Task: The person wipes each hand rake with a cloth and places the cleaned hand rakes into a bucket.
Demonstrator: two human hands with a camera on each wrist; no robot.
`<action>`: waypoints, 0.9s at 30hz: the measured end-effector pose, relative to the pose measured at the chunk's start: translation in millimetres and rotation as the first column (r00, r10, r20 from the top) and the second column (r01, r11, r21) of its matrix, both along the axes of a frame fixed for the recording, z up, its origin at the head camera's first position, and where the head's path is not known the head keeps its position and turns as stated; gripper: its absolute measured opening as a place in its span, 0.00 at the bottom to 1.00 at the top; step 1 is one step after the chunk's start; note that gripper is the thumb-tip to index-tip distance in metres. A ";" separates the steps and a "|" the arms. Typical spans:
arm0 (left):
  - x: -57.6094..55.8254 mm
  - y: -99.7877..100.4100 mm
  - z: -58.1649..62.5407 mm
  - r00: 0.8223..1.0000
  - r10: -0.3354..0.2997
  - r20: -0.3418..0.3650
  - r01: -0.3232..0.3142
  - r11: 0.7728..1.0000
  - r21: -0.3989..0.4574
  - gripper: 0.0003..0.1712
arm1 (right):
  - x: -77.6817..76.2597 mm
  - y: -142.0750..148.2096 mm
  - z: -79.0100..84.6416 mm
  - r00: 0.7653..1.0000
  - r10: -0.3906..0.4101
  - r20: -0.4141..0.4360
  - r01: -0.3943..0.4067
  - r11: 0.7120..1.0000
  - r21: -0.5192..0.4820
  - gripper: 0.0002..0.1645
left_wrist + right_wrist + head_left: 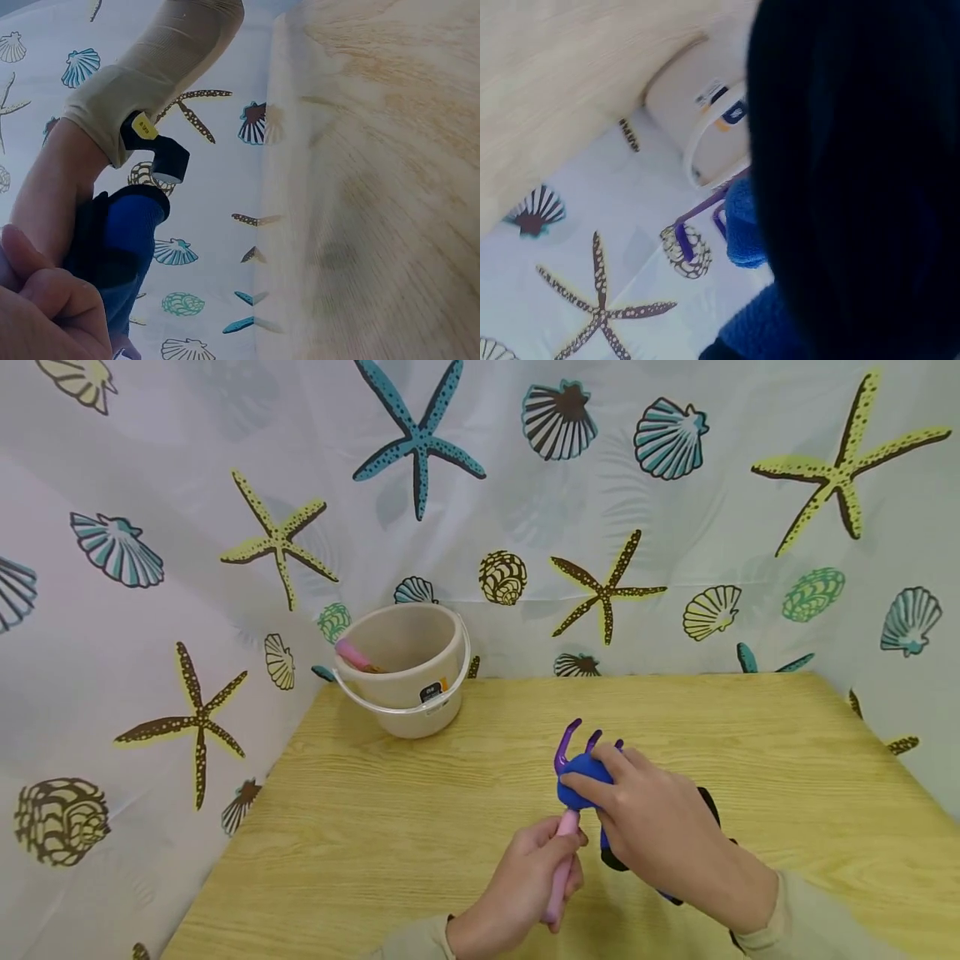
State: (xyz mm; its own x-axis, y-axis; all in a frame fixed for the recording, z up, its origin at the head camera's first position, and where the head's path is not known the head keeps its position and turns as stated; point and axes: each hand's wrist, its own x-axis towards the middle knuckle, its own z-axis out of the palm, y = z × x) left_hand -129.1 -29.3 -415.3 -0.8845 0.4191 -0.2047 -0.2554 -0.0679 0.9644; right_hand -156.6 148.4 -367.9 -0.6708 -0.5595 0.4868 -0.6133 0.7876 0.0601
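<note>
A small hand rake has a pink handle [561, 870] and purple tines [567, 745] that point up and away. My left hand [513, 878] grips the handle, fingers curled round it; part of that hand [56, 315] shows in the left wrist view. My right hand [667, 822] pinches a blue cloth [579, 783] with black edging against the rake's head, at the base of the tines. The cloth [135, 232] hangs below the right hand. In the right wrist view, the tines [684, 241] poke out past the cloth [744, 225]; a dark shape hides much there.
A cream bucket [397, 692] with a white bail handle stands at the back left of the wooden table [360, 835]. Another pink-handled tool [354, 656] leans inside it. A curtain [480, 527] printed with shells and starfish encloses the back and sides.
</note>
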 end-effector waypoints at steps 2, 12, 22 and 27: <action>1.9 1.1 -1.3 1.000 -0.006 -0.003 0.006 1.000 -0.003 0.11 | -5.5 -0.3 -0.2 1.000 -0.011 -0.015 0.011 1.000 0.025 0.27; 3.5 9.1 -12.4 0.999 0.029 0.024 -0.029 1.000 -0.011 0.07 | -31.6 -5.2 -8.1 0.981 -0.174 -0.081 0.181 0.979 0.089 0.22; -21.3 0.5 -8.4 0.996 0.089 0.015 -0.089 0.996 0.028 0.09 | -21.7 13.6 11.7 0.990 -0.139 -0.017 0.138 0.989 -0.055 0.27; -31.2 -6.9 -9.1 0.987 0.145 -0.072 -0.150 0.986 -0.066 0.14 | -17.2 21.8 18.0 0.993 -0.119 -0.020 0.116 0.987 -0.112 0.27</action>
State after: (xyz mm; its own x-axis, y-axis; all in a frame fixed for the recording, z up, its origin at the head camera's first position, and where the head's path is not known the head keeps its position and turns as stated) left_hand -160.3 -36.2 -424.4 -0.9483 0.2694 -0.1679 -0.1828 -0.0311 0.9827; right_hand -173.8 170.2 -349.9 -0.7150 -0.4190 0.5596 -0.5153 0.8569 -0.0168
